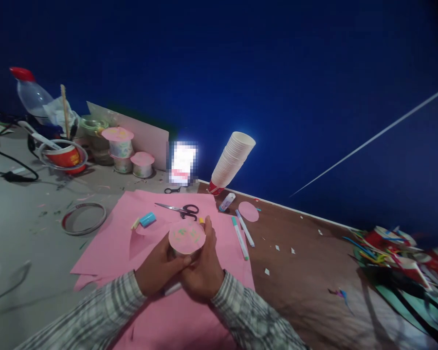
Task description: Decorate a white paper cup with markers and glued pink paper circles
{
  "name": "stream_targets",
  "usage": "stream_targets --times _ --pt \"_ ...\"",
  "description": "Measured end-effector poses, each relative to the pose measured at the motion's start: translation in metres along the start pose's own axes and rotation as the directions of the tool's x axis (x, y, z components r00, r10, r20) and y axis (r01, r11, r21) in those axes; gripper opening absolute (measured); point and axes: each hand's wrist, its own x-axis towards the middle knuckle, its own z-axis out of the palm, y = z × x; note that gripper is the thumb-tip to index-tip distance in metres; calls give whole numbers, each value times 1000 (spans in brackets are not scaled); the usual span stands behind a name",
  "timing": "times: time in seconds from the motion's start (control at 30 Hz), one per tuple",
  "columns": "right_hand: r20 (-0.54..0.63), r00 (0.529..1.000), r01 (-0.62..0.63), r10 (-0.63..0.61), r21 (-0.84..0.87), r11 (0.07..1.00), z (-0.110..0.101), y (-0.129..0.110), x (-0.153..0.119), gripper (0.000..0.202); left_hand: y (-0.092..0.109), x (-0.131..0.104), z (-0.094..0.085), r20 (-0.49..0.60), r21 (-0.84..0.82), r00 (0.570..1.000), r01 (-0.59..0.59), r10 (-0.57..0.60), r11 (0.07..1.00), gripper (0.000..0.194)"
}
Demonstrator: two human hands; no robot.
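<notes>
Between my two hands is a small paper cup topped with a pink paper disc [187, 237], which bears green and yellow marks. My left hand [156, 267] wraps its left side, and my right hand [204, 270] closes round the right side. Most of the cup's wall is hidden by my fingers. Beneath lies pink paper [219, 321]. Just beyond the cup rest black-handled scissors [184, 210], and left of them a blue cylinder [148, 219]. Two markers, one with a green cap [240, 238] and one bluish [245, 228], lie to the right.
A tilted stack of paper cups [231, 160] stands by the blue wall. Back left are pink-topped cups [118, 141], a red cup [63, 158] and a bottle [34, 99]. A tape ring [83, 218] lies left; a glue stick [227, 201] and pink disc [248, 211] lie right.
</notes>
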Motion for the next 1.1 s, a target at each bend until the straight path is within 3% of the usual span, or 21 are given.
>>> stream_targets --times 0.17,0.33,0.5,0.7,1.1 --pt "97 985 129 -143 141 982 -34 -4 12 81 5 1 -2 -45 45 999 5 -3 999 54" --pt "-4 988 152 -156 238 959 -53 -11 24 50 3 -1 0 31 205 997 -77 72 976 53" --pt "67 958 274 -280 81 958 -44 -16 22 45 7 -4 6 169 301 981 -145 97 943 52" --pt "179 939 317 -293 -118 941 -32 -12 19 52 12 -4 4 198 485 968 -234 154 843 56" --pt "148 958 263 -246 -106 959 -29 -17 20 51 10 -4 5 208 412 967 -224 149 883 54"
